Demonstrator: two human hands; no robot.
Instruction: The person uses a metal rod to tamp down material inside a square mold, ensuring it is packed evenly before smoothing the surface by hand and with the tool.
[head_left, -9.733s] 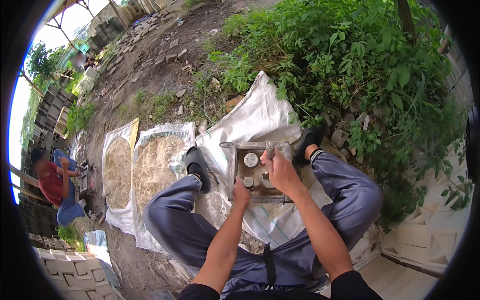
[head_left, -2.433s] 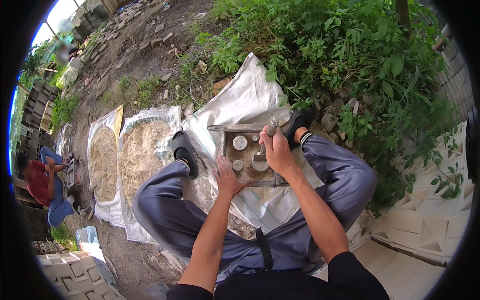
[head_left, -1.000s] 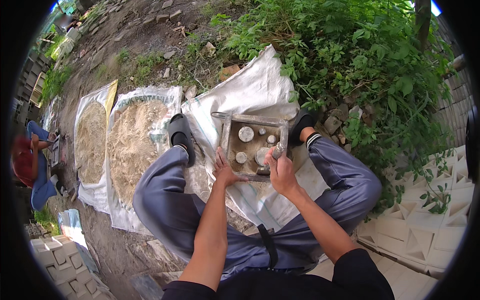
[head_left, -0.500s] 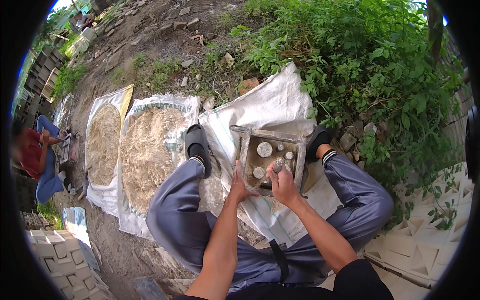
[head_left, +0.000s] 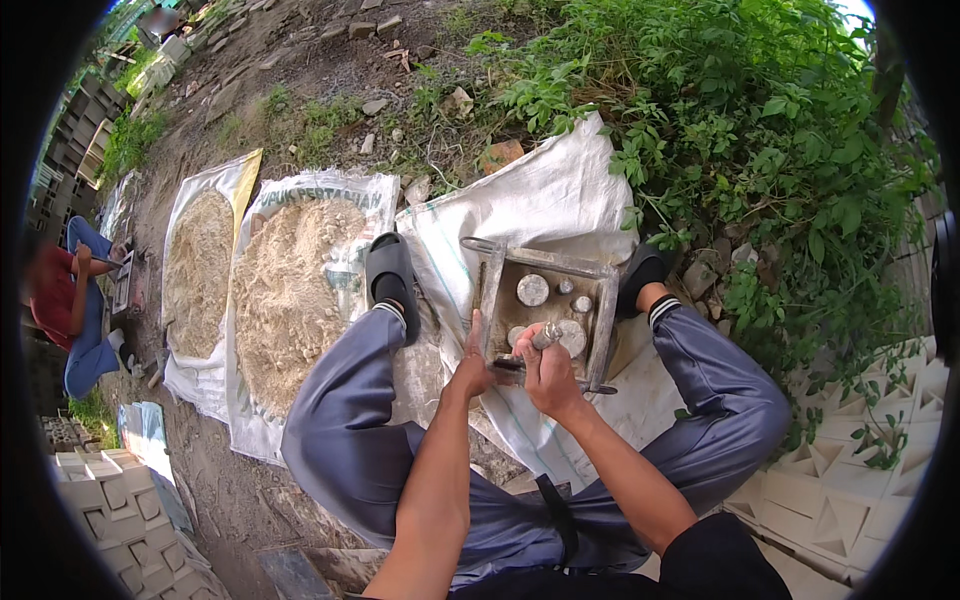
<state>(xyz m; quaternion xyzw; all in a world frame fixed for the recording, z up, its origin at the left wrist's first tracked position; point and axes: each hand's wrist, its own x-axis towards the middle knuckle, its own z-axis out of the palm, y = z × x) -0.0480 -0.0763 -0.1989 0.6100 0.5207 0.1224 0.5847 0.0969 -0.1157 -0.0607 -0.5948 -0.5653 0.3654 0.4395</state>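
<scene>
A square mold frame (head_left: 612, 290) of worn grey bars lies between my feet, with several round pale pegs (head_left: 532, 290) standing inside over a layer of brownish material. My left hand (head_left: 472, 368) lies against the frame's left bar near its front corner, fingers stretched along it. Closed round a short, grey, rounded tool handle (head_left: 546, 336) is my right hand (head_left: 550, 378), above the near part of the frame. The handle tilts up to the right; its lower end is hidden by my fingers, so the kind of tool cannot be told.
Under the frame spreads a white woven sack (head_left: 560, 215). Two more sacks at left bear heaps of pale sandy powder (head_left: 290, 290). Pale patterned blocks (head_left: 850, 500) are stacked at right, others (head_left: 120, 510) at lower left. Leafy plants (head_left: 760, 120) crowd the upper right. Another person (head_left: 65, 300) sits far left.
My right hand has shifted left and nearer to me with the handle, which now leans more. A large round peg it covered shows. My left hand stays at the frame's left side.
</scene>
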